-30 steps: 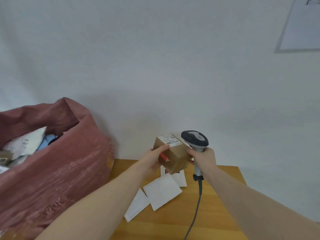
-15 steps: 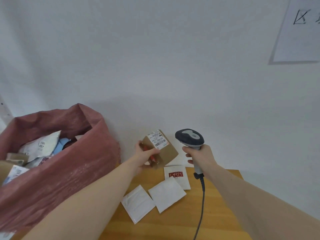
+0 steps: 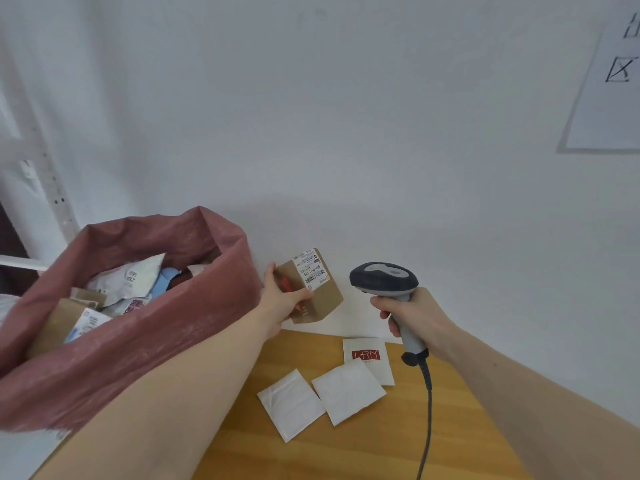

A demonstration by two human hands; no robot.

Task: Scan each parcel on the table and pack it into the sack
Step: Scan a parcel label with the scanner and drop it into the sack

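My left hand (image 3: pixel 282 297) grips a small brown cardboard box (image 3: pixel 320 296) with a white barcode label on top, held in the air just right of the sack's rim. The dark red sack (image 3: pixel 145 327) stands open at the left, with several parcels inside. My right hand (image 3: pixel 412 313) holds a grey handheld barcode scanner (image 3: pixel 382 278) by its handle, to the right of the box and apart from it. On the wooden table (image 3: pixel 363 445) lie three flat white parcels: one with a red logo (image 3: pixel 367 356), one in the middle (image 3: pixel 348 391) and one to its left (image 3: pixel 290 403).
The scanner's grey cable (image 3: pixel 427 410) runs down across the table toward me. A white wall stands right behind the table. A paper sheet (image 3: pixel 609 98) hangs on the wall at the upper right. White shelving (image 3: pixel 41 188) stands behind the sack at the left.
My left hand has carried the box leftward, away from the scanner and toward the sack's rim. The scanner stays in my right hand, now apart from the box. My view has tilted toward the sack.
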